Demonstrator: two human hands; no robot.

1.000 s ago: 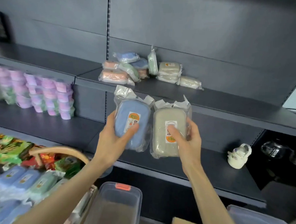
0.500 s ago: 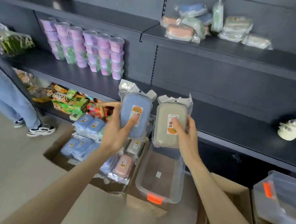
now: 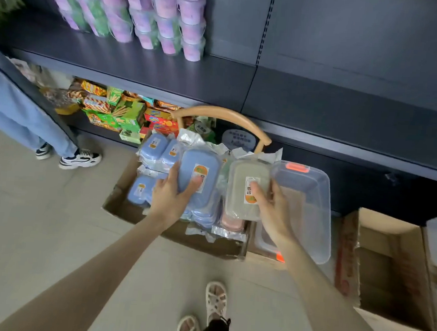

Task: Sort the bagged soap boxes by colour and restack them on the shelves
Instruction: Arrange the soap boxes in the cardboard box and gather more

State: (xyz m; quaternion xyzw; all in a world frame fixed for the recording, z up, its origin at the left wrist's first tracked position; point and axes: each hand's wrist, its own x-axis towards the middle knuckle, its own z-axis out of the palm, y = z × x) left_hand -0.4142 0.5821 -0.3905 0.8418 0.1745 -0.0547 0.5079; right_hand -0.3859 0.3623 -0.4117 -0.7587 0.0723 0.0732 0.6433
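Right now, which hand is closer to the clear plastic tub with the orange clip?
Right. The right hand, gripping the beige soap box, is at the clear tub's left edge; the left hand, gripping the blue soap box, is farther left, beyond the beige box.

We read a shop aisle, dark retail shelving (image 3: 346, 99), rows of identical purple tubs (image 3: 168, 19), boxed snacks (image 3: 120, 114) beneath, open stock cartons (image 3: 388, 229) by our feet.

the blue soap box (image 3: 191, 163) and the beige soap box (image 3: 238, 192) each carry a white label with an orange patch. a pink soap box (image 3: 230, 221) sits in a silvery-edged bag. the clear bin (image 3: 323, 198) has orange latches; the shelf (image 3: 320, 100) is dark grey, the tubs (image 3: 168, 19) purple and green.
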